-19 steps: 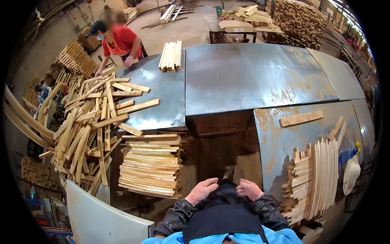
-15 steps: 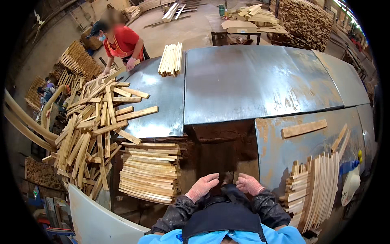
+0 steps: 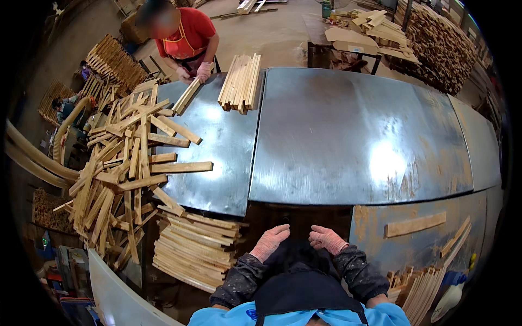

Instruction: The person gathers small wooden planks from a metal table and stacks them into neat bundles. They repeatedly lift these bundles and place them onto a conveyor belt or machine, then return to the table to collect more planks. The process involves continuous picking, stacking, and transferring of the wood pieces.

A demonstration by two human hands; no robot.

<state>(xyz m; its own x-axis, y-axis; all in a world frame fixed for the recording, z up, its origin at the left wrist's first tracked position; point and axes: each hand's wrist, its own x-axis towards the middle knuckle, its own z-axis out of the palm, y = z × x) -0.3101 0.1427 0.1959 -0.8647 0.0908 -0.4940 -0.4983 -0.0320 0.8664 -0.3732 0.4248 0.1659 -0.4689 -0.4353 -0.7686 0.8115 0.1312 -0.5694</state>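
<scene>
My left hand (image 3: 270, 243) and my right hand (image 3: 328, 239), both in pinkish knit gloves, hang in front of my dark apron (image 3: 304, 298). Their fingers point towards each other with a gap between them, loosely stretched, and neither holds anything I can see. Left of my left hand lies a neat stack of wooden strips (image 3: 193, 250). To the right of my right hand is another row of strips (image 3: 421, 293). A single wooden slat (image 3: 416, 224) rests on the lower metal table (image 3: 367, 231). Both hands are apart from all the wood.
A jumbled pile of wooden slats (image 3: 117, 179) covers the left end of the large metal tabletop (image 3: 348, 130). Across it, a co-worker in a red shirt (image 3: 190, 32) holds a few strips (image 3: 186, 98) beside a bundle of strips (image 3: 239, 81). A pale curved panel (image 3: 117, 290) stands at lower left.
The view has shifted, so the tables sit lower in it. My hands stay empty and close together. The co-worker has straightened and now holds a few strips together at the table's edge.
</scene>
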